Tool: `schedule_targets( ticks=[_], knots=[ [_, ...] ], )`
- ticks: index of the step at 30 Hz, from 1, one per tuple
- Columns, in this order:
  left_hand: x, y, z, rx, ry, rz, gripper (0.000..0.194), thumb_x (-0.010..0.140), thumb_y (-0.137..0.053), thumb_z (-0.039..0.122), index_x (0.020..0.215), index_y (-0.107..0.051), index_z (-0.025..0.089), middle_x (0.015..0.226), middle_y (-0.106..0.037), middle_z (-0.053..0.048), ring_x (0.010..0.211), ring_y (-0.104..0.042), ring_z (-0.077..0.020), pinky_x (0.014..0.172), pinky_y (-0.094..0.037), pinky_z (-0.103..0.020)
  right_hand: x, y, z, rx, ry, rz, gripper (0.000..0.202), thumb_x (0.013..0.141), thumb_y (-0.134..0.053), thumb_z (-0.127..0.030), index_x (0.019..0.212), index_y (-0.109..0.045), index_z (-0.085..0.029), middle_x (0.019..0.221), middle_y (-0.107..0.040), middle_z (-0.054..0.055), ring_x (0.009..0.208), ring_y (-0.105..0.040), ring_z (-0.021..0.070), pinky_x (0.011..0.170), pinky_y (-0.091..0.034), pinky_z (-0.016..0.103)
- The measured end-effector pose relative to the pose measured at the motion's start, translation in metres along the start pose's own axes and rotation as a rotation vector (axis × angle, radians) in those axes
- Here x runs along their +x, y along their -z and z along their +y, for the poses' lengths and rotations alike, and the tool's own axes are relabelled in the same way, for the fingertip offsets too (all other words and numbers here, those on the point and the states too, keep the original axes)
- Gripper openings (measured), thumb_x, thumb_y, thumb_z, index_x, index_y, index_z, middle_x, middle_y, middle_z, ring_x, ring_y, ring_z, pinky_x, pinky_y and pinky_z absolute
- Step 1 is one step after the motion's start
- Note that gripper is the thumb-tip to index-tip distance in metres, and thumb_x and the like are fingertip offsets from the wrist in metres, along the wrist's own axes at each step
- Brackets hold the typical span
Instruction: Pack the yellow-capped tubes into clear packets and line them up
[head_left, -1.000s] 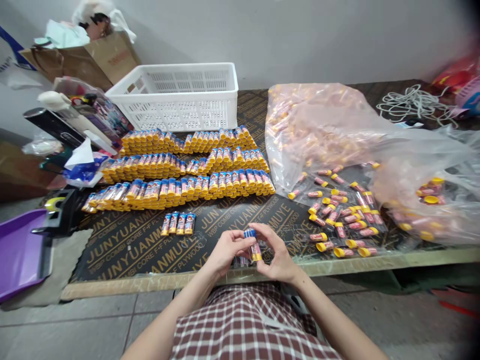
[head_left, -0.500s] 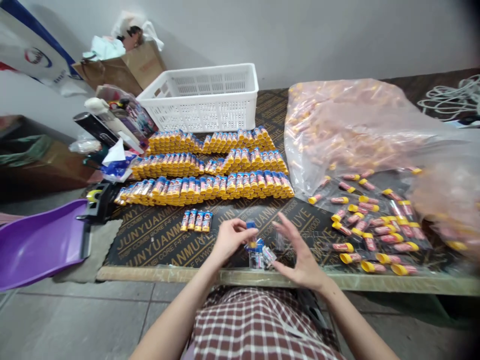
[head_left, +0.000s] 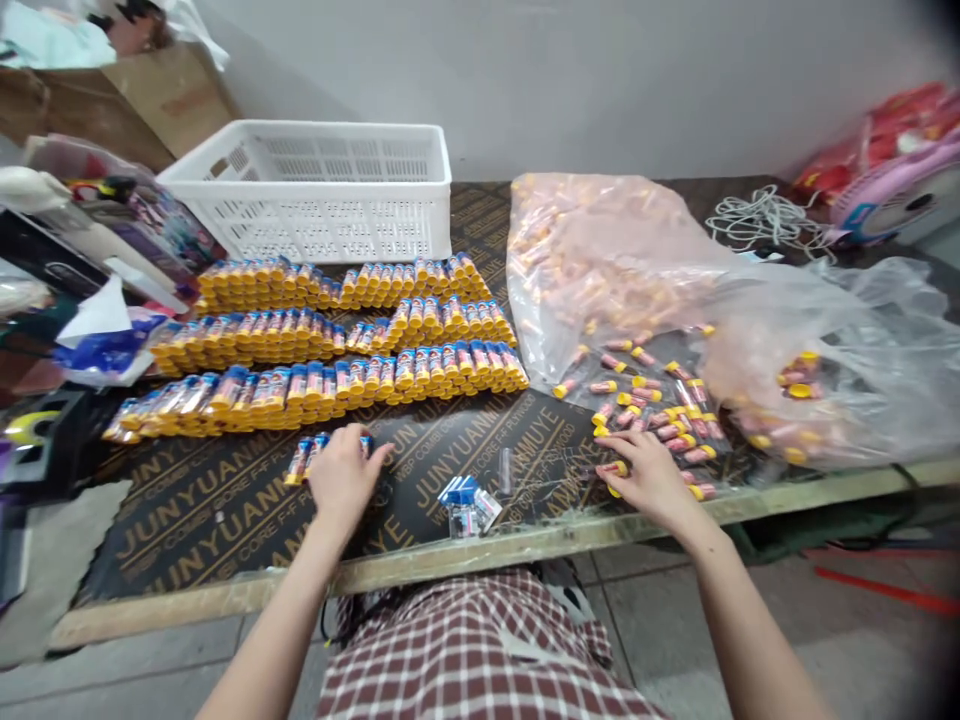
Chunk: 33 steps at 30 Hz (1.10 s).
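My left hand [head_left: 343,478] is over a short row of small tubes [head_left: 301,460] with blue tops and yellow bottoms, its thumb spread away from the fingers. The hand hides part of that row. My right hand [head_left: 651,482] reaches the near left side of scattered pink tubes with yellow caps [head_left: 664,405]. Its fingers are apart around a yellow-capped tube [head_left: 613,468], with no firm grip visible. Between the hands, near the table edge, lie a small pile of blue caps and clear-and-white printed pieces [head_left: 469,505] and a clear tube [head_left: 505,470].
Stacked rows of finished-looking tubes [head_left: 322,385] stand before a white plastic basket [head_left: 315,215]. A large clear bag of pink tubes [head_left: 600,250] lies at the right. Behind it are a white cord [head_left: 765,220] and a pink fan [head_left: 900,190]. Wooden edging [head_left: 405,567] fronts the table.
My left hand moved left from the blue-cap pile to the short tube row. My right hand moved right to the pink tubes. The view shifted right.
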<state>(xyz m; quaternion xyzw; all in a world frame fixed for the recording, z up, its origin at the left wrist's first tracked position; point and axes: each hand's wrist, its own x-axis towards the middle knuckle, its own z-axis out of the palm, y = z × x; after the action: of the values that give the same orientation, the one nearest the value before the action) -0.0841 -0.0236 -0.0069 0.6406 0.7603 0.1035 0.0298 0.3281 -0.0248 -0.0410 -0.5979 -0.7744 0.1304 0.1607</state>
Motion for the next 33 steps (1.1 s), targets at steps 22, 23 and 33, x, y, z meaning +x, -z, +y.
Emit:
schedule_targets(
  ticks=[22, 23, 33],
  knots=[
    [-0.042, -0.033, 0.060, -0.557, -0.035, -0.461, 0.006, 0.071, -0.066, 0.019, 0.066, -0.062, 0.019, 0.064, -0.066, 0.001, 0.062, -0.057, -0.0142, 0.061, -0.037, -0.024, 0.012, -0.030, -0.076, 0.500, -0.137, 0.074, 0.020, 0.079, -0.061, -0.037, 0.089, -0.055, -0.020, 0.087, -0.061, 0.004, 0.080, -0.059, 0.0195, 0.073, -0.047, 0.031],
    [-0.043, -0.033, 0.060, -0.572, -0.031, -0.457, 0.002, 0.072, -0.065, 0.018, 0.071, -0.063, 0.019, 0.065, -0.066, 0.001, 0.063, -0.058, -0.0146, 0.062, -0.038, -0.024, 0.013, -0.032, -0.080, 0.522, -0.138, 0.082, 0.019, 0.079, -0.062, -0.037, 0.085, -0.055, -0.021, 0.085, -0.060, 0.003, 0.078, -0.059, 0.0189, 0.072, -0.046, 0.031],
    [-0.048, -0.032, 0.056, -0.544, -0.138, -0.348, 0.007, 0.072, -0.062, 0.017, 0.066, -0.059, 0.019, 0.072, -0.060, 0.000, 0.067, -0.053, -0.0139, 0.062, -0.036, -0.024, 0.012, -0.039, -0.099, 0.625, -0.096, 0.090, 0.012, 0.078, -0.064, -0.031, 0.083, -0.060, -0.021, 0.083, -0.062, 0.004, 0.077, -0.060, 0.0189, 0.071, -0.048, 0.031]
  ],
)
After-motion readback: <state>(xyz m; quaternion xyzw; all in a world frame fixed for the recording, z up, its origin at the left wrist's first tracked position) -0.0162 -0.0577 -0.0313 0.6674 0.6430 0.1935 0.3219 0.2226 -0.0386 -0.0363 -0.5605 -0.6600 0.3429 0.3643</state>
